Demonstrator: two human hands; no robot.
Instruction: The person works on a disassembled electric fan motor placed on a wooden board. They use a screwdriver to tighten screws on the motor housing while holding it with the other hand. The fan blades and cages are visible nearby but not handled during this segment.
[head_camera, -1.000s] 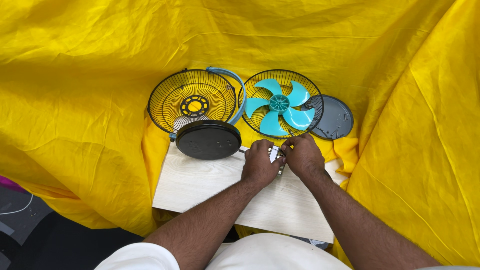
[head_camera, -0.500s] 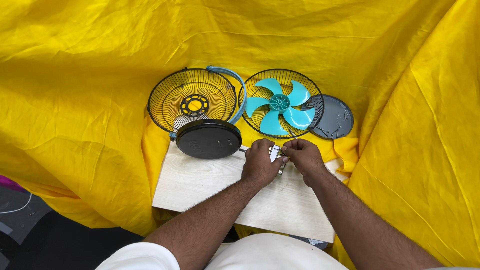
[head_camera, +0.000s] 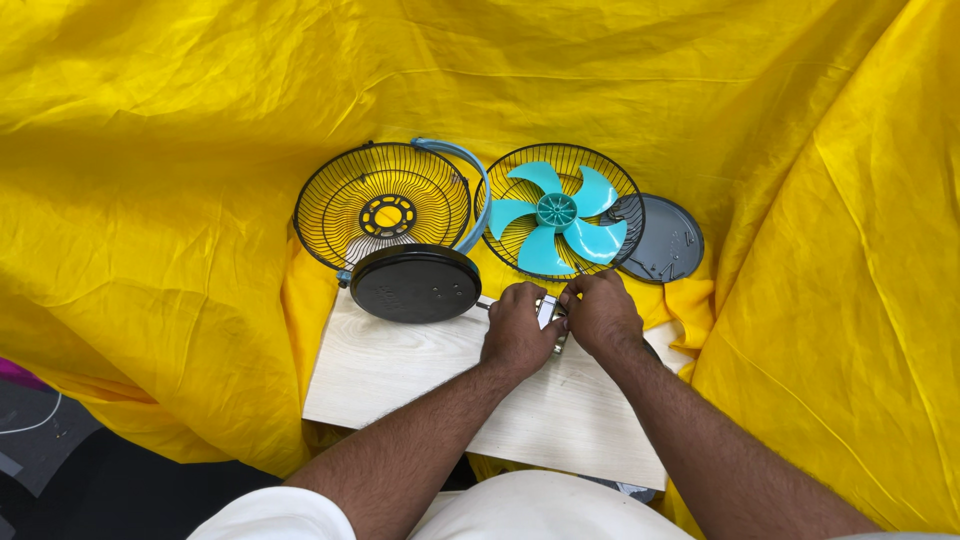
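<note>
A round black wire fan grille (head_camera: 383, 213) and black disc base (head_camera: 415, 284) lay left. On the pale wooden board (head_camera: 420, 375), the left hand (head_camera: 517, 333) and right hand (head_camera: 600, 312) both clasped a small silvery metal part (head_camera: 547, 312), below the teal five-bladed fan (head_camera: 556, 217).

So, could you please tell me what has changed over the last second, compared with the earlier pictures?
Almost nothing. The left hand and right hand stay closed together around the small metal part on the wooden board, with only a slight shift of the right fingers. The grilles, teal fan blade and black disc have not moved.
</note>
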